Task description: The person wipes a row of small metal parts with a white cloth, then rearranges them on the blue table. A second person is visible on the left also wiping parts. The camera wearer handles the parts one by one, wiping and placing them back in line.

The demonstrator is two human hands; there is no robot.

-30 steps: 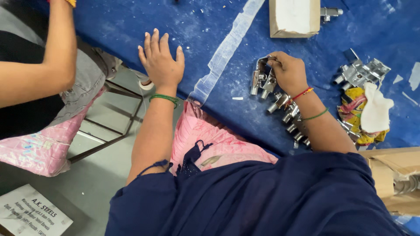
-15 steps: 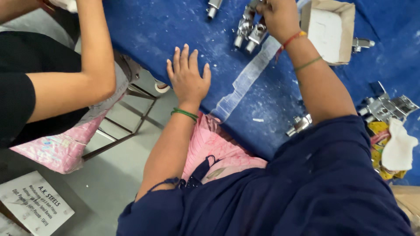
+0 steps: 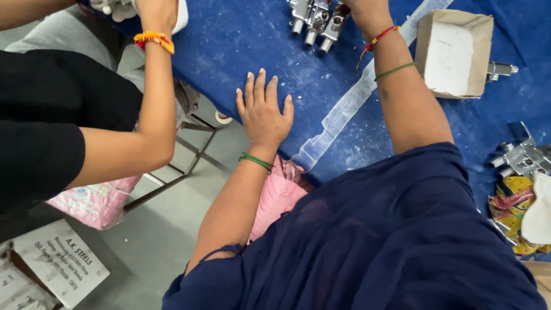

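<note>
Bright, even light; soft shadows; edges perhaps slightly blurred.

A small workshop or assembly bench, seen from above. A work table (image 3: pixel 229 40) covered in dusty blue cloth fills the upper frame; chromed metal fittings (image 3: pixel 313 17) lie in a row at top centre, with more fittings (image 3: pixel 519 158) at the right edge (all of one kind). An open cardboard box (image 3: pixel 453 54) sits at upper right, a strip of clear packing film (image 3: pixel 344 115) crosses the centre. A bare grey floor (image 3: pixel 155 241) and a printed paper sheet (image 3: pixel 60 261) occupy the lower left. A co-worker's arm (image 3: pixel 152 97) shares the table at upper left.
</note>
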